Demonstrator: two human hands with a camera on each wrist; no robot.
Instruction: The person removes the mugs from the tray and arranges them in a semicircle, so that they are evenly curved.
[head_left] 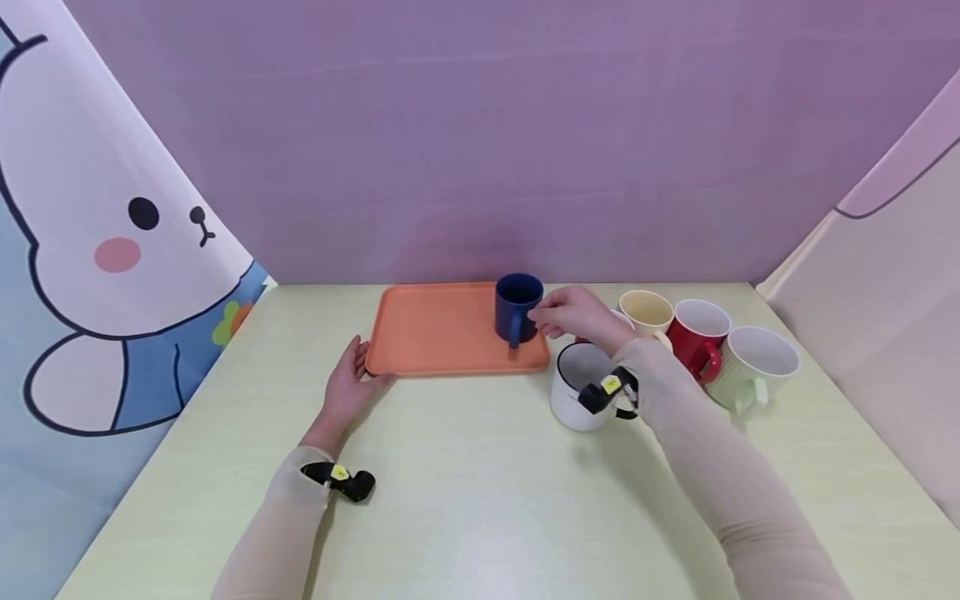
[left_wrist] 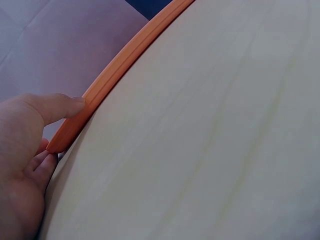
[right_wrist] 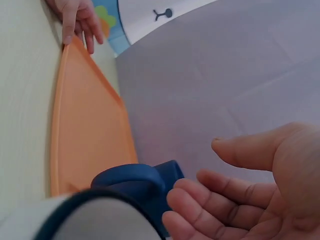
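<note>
My left hand (head_left: 351,390) grips the near left corner of the orange tray (head_left: 435,329), its thumb against the front rim in the left wrist view. On the tray's right end stands a dark blue mug (head_left: 505,312), upright, handle toward me. Just right of that mug is my right hand (head_left: 573,312); in the right wrist view its fingers (right_wrist: 200,200) are loosely bent, the thumb apart, with nothing held between them. Below the right wrist sits a white mug with a black rim (head_left: 570,396), partly covered by the sleeve and wrist camera.
Right of the right forearm stand a cream mug (head_left: 647,310), a red mug (head_left: 686,337) and a pale green ribbed mug (head_left: 750,371). Another mug (head_left: 622,317) is mostly hidden behind the right hand. A purple cloth wall (head_left: 450,150) rises behind the pale table (head_left: 465,483).
</note>
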